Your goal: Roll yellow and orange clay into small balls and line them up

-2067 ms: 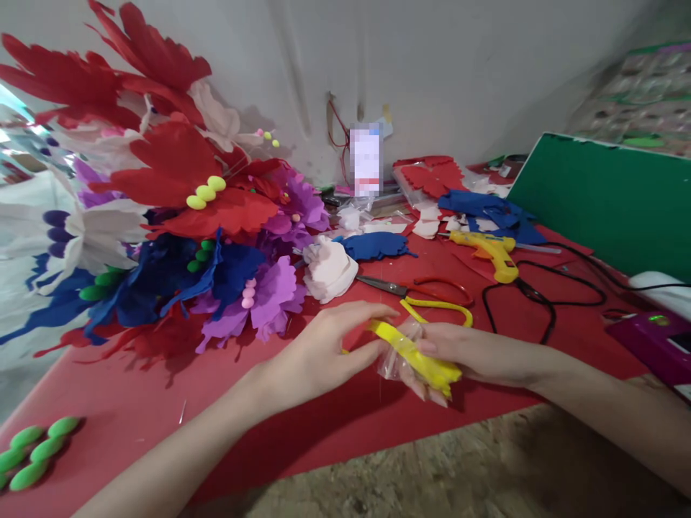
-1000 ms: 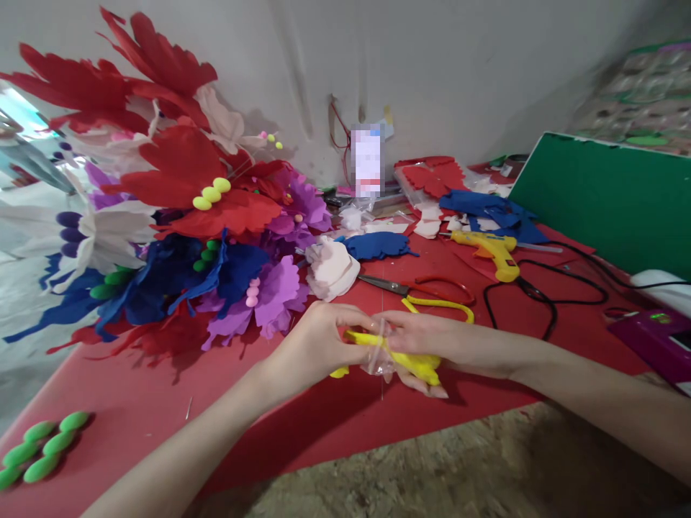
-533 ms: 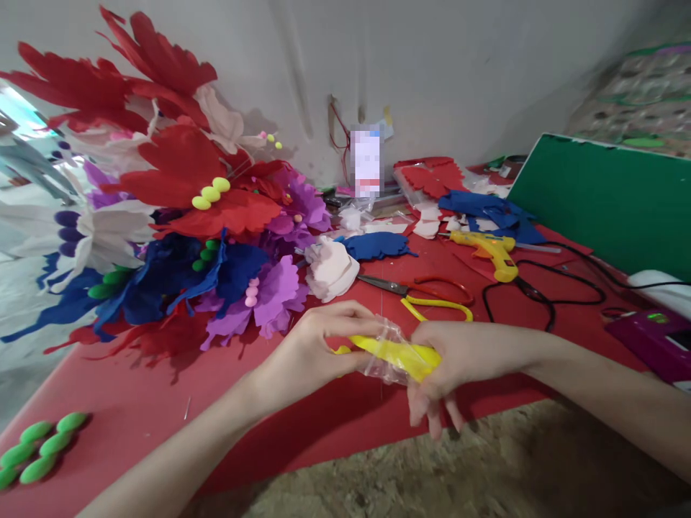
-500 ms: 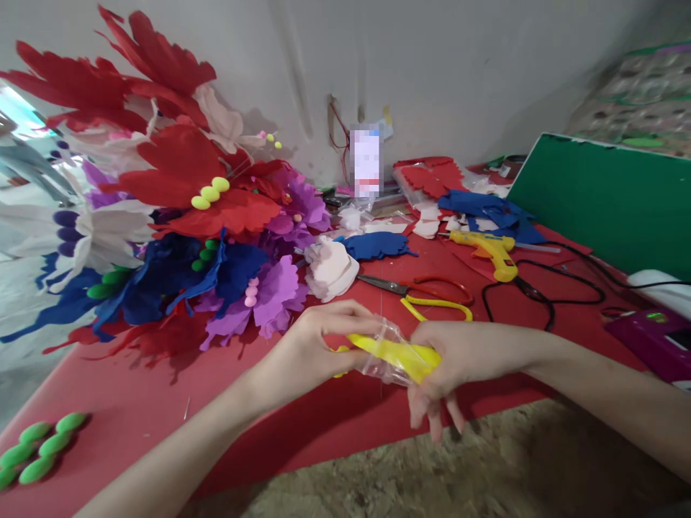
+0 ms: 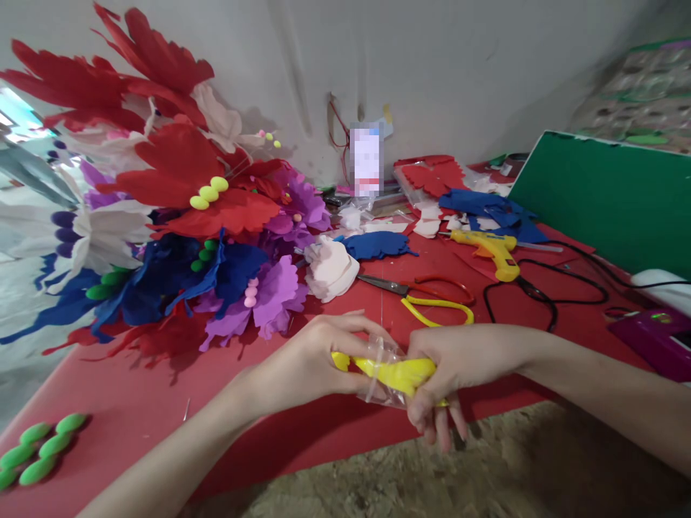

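Observation:
Yellow material [image 5: 402,374], with a clear plastic bag [image 5: 381,392] partly around it, is stretched between my two hands above the front of the red table [image 5: 302,424]. My left hand [image 5: 329,352] pinches the bag's left side, and a bit of yellow shows between thumb and fingers. My right hand [image 5: 445,374] is closed on the yellow piece at its right end, the lower fingers hanging down. Behind my hands lie scissors [image 5: 396,286] with red and yellow handles, and a pale petal stack [image 5: 330,270].
Large artificial butterflies [image 5: 205,180] fill the left. Green oval pieces [image 5: 54,442] lie front left. A yellow glue gun [image 5: 489,252] with a black cord, a green board [image 5: 604,205] and a purple device [image 5: 653,342] stand right. A phone [image 5: 367,158] is at the wall.
Both hands and the bag have moved slightly down. The yellow piece has turned more level and looks more bunched beside my right hand; more yellow shows inside my left hand's grip.

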{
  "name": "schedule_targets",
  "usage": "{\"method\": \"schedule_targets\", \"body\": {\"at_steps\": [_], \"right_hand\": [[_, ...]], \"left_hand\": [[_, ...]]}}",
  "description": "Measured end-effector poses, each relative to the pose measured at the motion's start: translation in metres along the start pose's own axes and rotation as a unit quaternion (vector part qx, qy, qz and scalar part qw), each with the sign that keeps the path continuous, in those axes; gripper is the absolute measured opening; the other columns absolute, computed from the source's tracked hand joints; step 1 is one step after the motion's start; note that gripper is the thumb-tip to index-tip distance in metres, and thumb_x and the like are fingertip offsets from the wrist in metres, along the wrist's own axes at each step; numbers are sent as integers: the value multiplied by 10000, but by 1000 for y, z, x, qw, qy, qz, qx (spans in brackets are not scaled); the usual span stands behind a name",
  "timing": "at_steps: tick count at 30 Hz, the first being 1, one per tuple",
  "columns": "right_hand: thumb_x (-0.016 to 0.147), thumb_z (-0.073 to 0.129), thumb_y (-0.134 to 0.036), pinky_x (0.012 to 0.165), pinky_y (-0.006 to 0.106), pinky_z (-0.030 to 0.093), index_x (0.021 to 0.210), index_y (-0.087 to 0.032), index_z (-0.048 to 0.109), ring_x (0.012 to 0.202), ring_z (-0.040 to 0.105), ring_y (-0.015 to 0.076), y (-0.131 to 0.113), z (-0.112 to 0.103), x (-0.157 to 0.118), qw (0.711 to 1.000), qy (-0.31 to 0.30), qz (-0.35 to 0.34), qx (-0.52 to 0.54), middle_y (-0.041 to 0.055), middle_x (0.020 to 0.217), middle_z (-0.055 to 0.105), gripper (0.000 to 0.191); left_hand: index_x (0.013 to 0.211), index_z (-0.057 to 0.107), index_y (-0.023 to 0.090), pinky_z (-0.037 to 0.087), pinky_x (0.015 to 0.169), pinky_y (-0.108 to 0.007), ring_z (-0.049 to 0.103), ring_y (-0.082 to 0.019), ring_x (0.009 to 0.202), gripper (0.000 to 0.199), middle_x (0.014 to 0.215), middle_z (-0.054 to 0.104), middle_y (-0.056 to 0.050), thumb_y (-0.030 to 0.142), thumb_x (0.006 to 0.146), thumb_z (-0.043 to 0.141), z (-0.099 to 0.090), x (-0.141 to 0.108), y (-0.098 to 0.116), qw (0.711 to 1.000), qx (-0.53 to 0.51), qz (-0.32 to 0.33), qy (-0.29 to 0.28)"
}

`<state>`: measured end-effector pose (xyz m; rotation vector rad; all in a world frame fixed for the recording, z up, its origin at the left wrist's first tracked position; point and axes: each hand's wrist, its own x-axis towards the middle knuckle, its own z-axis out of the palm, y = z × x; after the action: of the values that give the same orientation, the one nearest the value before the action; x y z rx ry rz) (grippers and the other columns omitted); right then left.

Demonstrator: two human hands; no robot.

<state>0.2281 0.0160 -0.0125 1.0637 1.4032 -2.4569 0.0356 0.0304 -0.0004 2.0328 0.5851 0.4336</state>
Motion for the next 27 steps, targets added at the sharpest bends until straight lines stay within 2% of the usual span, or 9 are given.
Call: {"method": "schedule_targets", "body": {"at_steps": [4,7,11,15,19,22,24,27], "right_hand": [[651,659,-372,411,135,462,636,-118,520,431,577,71,-5,-2,-2,999,-43,-4,-2,-14,510,590,289],[719,593,-351,414,146,451,608,-103,526,401,557,67,-8,-1,-1,997,-77,-2,-14,-10,483,574,280],[839,387,-224,459,132,433,534,-80,537,372,520,38,-11,4,3,993,-95,19,-67,-20,420,515,369],[832,363,-157,410,120,387,474,-100,494,331,478,20,-9,10,5,992,-70,38,-99,-36,417,498,386],[713,548,-157,373,88,341,477,-118,463,355,487,14,-1,13,7,997,-36,3,-73,-73,403,486,254],[578,659,-152,355,82,342,474,-122,441,348,492,19,3,16,11,999,7,-19,-48,-90,393,474,243],[537,668,-135,316,99,352,525,-131,451,312,474,32,4,17,13,999,41,-32,-10,-105,399,458,218],[525,649,-80,295,116,385,697,-123,522,298,460,31,2,19,16,997,67,-45,21,-103,471,496,217]], "left_hand": [[976,659,186,466,815,-239,581,-159,977,254,1126,598,-70,153,725,632,4,0,1,1000,14,20,14],[1043,628,211,433,892,-274,492,-185,1129,324,1252,517,-68,96,741,600,3,0,3,999,10,29,6],[1059,622,196,435,878,-239,428,-183,1200,378,1235,540,-67,18,730,569,-1,-1,4,999,-32,18,-24],[1035,633,251,438,871,-260,534,-171,1080,374,1227,548,-40,67,709,624,0,-2,2,998,-46,4,-33],[953,673,254,463,805,-276,600,-170,931,348,1085,639,-45,105,639,702,2,0,0,997,-67,21,-30],[926,686,220,453,823,-295,607,-173,901,321,1024,662,-68,94,631,705,1,1,-1,997,-57,57,-18],[943,678,191,450,832,-292,604,-173,918,323,1035,654,-83,86,638,696,1,1,-1,997,-40,63,-10],[960,664,169,457,824,-277,600,-166,945,321,1083,631,-92,71,655,675,1,0,-2,998,-8,56,-3]]}}
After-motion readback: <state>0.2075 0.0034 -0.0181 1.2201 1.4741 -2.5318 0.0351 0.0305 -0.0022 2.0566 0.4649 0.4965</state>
